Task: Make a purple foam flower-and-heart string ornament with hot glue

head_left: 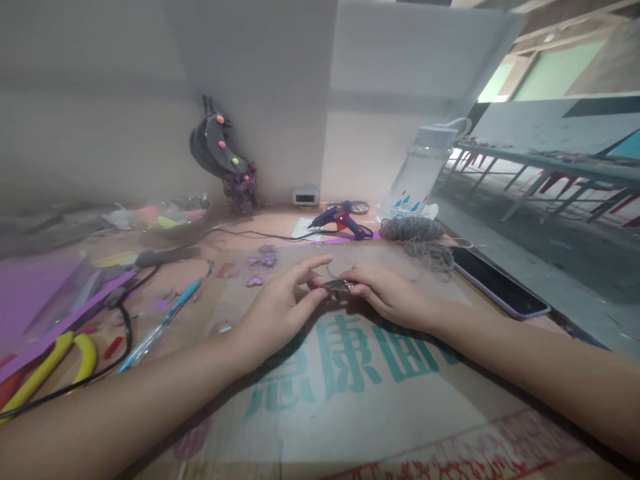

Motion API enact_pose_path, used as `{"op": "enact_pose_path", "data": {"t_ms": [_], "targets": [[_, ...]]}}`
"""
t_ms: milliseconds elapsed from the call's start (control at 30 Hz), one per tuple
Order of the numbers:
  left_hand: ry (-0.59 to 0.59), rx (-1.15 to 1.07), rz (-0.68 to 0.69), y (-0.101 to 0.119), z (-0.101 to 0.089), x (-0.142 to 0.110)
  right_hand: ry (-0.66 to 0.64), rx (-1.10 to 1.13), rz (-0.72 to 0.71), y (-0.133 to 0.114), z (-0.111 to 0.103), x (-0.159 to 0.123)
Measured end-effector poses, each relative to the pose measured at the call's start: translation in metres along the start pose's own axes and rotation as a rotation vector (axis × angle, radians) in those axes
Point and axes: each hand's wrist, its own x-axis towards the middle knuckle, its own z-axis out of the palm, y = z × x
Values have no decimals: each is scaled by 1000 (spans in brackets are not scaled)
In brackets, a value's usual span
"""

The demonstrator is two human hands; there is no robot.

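Both hands meet over the middle of the printed sheet. Between them is a small dark grey leaf-shaped piece [338,285], blurred, with something shiny at its right end. My right hand [387,293] pinches that right end between thumb and fingers. My left hand [293,293] has its thumb at the piece's left tip, with a finger curled behind it and the index finger raised above. A thin pale strand shows just over the piece. Several small purple shapes with grey edges [255,281] lie left of my left hand.
A blue glue gun [343,219] with a red light lies at the back, its cord trailing left. Grey yarn [413,230], a water bottle [417,173] and a phone [500,283] are at the right. Yellow-handled tool [40,373], blue pen [170,313] and purple sheets [35,300] lie left.
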Motion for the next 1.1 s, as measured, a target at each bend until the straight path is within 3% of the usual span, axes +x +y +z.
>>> {"op": "enact_pose_path", "data": {"t_ms": [400,900,1100], "targets": [[0,17,-21,3,-1,0,-31,55,-6,4,0,2],[12,-20,-57,5,-1,1,-69,-50,15,-3,-7,5],[-2,-60,-59,5,-1,2,33,-45,7,0,-3,4]]}}
